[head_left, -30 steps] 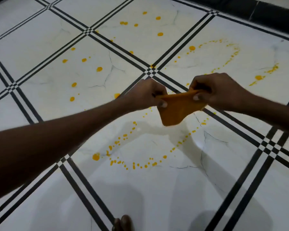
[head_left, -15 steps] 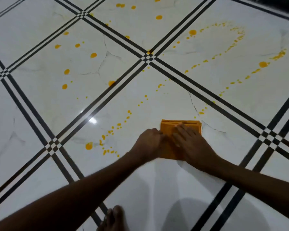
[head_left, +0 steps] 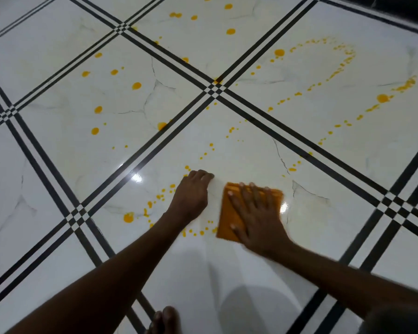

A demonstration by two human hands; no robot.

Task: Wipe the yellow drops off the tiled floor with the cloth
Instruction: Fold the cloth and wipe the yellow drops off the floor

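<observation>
A folded orange cloth lies flat on the white tiled floor. My right hand presses down on it with fingers spread, slightly blurred. My left hand rests on the tile just left of the cloth and holds nothing. Small yellow drops run between my hands at the cloth's near left corner. A curved trail with a larger drop lies left of my left hand. More drops spread over the far tiles.
Black double lines cross the floor between the tiles. My bare toes show at the bottom edge. A dark skirting runs along the far right. Larger yellow spots dot the far left tile.
The cloth went from stretched in the air between both hands down onto the floor. My left hand has since come off it, and my right hand has slid it to the right.
</observation>
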